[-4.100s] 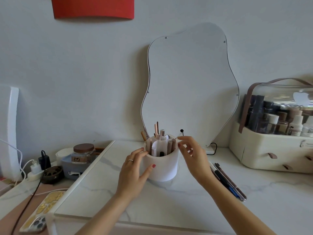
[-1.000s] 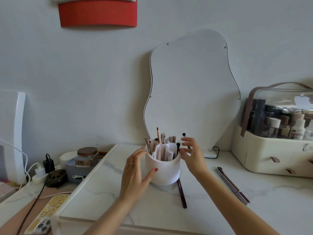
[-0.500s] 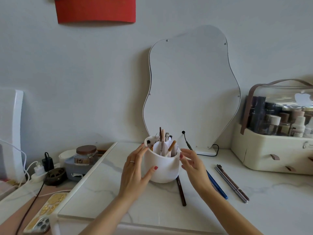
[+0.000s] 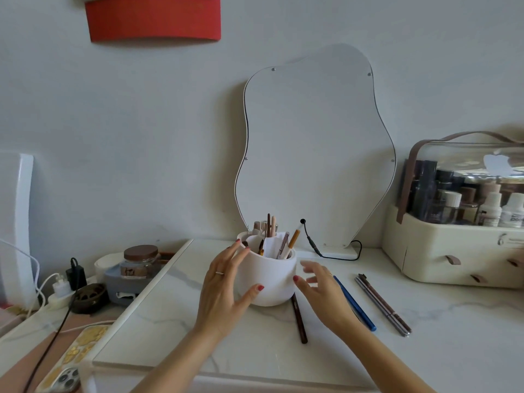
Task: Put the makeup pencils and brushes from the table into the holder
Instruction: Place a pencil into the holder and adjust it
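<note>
The white holder (image 4: 268, 279) stands on the marble desk (image 4: 283, 355) in front of the mirror (image 4: 314, 154), with several pencils and brushes already upright in its compartments. The left hand (image 4: 224, 290) cups its left wall, fingers spread along the side and thumb pressed low on the front, so the holder is steadied rather than lifted.

A second ago the right hand (image 4: 323, 290) was up at the rim among the pencil tips; now it has come down and away, hanging beside the holder's right wall with its grip spread and nothing in it. The orange-tipped pencil (image 4: 293, 242) leaning out at the rim looks freshly seated, so that drop appears finished.

What is left lies close by on the desk: a dark brown pencil (image 4: 299, 319) running out from the holder's base toward the front edge, a blue pencil (image 4: 355, 304) just right of the free hand, and a pair of thin grey-brown pencils (image 4: 382, 304) further right, lying side by side. The task is only partly done; the free hand seems headed for one of these next, most likely the brown or the blue one.
</note>
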